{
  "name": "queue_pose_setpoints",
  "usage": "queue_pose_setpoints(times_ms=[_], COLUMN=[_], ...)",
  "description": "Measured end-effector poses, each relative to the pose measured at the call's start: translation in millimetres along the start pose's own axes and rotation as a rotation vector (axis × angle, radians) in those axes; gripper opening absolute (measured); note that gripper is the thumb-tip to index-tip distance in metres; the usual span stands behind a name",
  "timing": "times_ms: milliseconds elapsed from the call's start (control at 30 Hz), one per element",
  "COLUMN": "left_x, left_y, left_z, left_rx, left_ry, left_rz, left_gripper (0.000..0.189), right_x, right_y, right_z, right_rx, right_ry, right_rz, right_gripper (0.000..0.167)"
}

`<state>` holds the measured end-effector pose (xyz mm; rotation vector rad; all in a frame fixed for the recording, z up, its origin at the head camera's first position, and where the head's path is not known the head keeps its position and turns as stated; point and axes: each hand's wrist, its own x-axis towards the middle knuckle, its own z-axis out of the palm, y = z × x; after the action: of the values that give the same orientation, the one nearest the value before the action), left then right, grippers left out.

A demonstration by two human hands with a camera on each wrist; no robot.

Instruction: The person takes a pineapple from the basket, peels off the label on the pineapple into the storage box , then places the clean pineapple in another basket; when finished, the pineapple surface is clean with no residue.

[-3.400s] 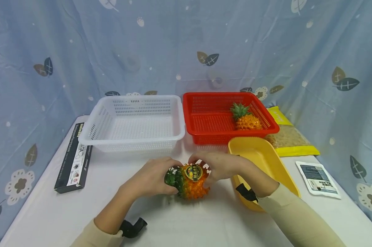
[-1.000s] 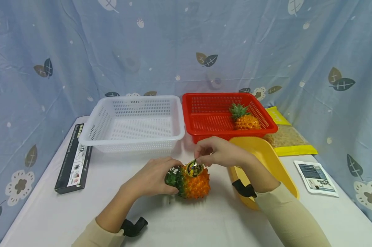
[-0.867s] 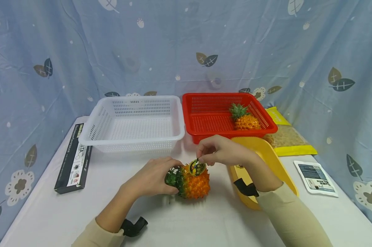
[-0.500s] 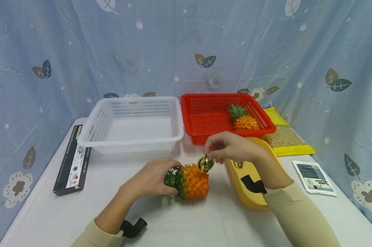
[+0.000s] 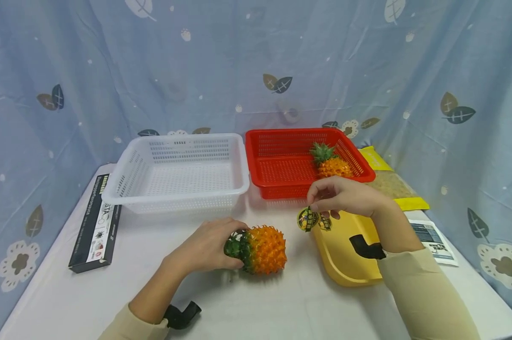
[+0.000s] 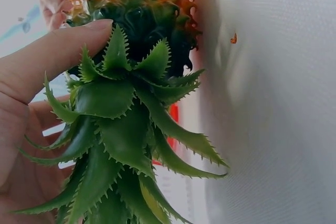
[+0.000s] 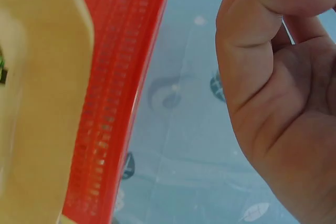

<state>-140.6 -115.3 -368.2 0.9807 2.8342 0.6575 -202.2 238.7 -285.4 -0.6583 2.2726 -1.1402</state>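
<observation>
A small orange pineapple lies on its side on the white table, its green crown to the left. My left hand grips it where the crown meets the fruit; in the left wrist view the thumb presses beside the toothed leaves. Held away from the fruit, a round black-and-gold sticker hangs from my right hand, pinched between thumb and forefinger near the left rim of the yellow tray. Another similar sticker shows in that tray. The right wrist view shows curled fingers; the pinched sticker is outside it.
A white basket stands back left. Beside it, a red basket holds another pineapple. A black box lies far left. A yellow bag and a white packet, partly behind the right arm, lie right.
My right hand has peeled the sticker off the pineapple and carried it right, to the yellow tray's edge. The left hand keeps its grip on the fruit. The head view has shifted slightly.
</observation>
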Motion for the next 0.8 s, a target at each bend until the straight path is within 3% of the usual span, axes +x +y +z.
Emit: queue_pose_setpoints(times_ms=[233,567,800], left_x=[0.6,0.0,-0.5], left_y=[-0.1,-0.6,0.0], left_z=[0.5,2.3,0.9], left_rx=[-0.003,-0.010,-0.013], left_ry=[0.001,-0.004,0.000], left_rz=[0.009,-0.001,-0.001], left_gripper=[0.073,0.074,0.074], right_x=[-11.0,-24.6,-31.9], right_y=[13.8,36.6,49.6], right_z=[-9.5,-22.4,-31.1], right_rx=[-0.034,-0.056,-0.058], right_ry=[0.023,-0.006,0.007], right_rz=[0.040,-0.004,0.052], right_gripper=[0.013,0.011,0.013])
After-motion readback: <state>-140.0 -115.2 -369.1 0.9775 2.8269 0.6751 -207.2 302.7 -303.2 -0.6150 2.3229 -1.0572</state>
